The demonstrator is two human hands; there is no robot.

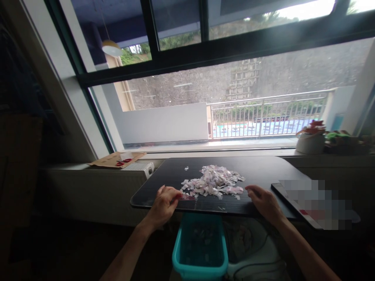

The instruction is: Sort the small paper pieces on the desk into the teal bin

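Observation:
A loose heap of small torn or cut paper pieces (215,179), white with pinkish print, lies on a dark tabletop (164,175). My left hand (164,203) is at the heap's left front, thumb and fingers pinched together. From its fingertips a thin reddish, partly see-through strip (188,197) stretches along the table toward the scraps. To the right of the heap, my right hand (262,201) rests low over the table with its fingers curled together. Whether anything is between those fingers is hidden.
A turquoise bin (200,269) with some scraps inside stands below the table's front edge. At the right lies a tablet-like device (295,207), partly blurred out. Red-handled scissors (123,162) lie on brown paper (102,159) by the window. A white pot (310,142) stands on the sill.

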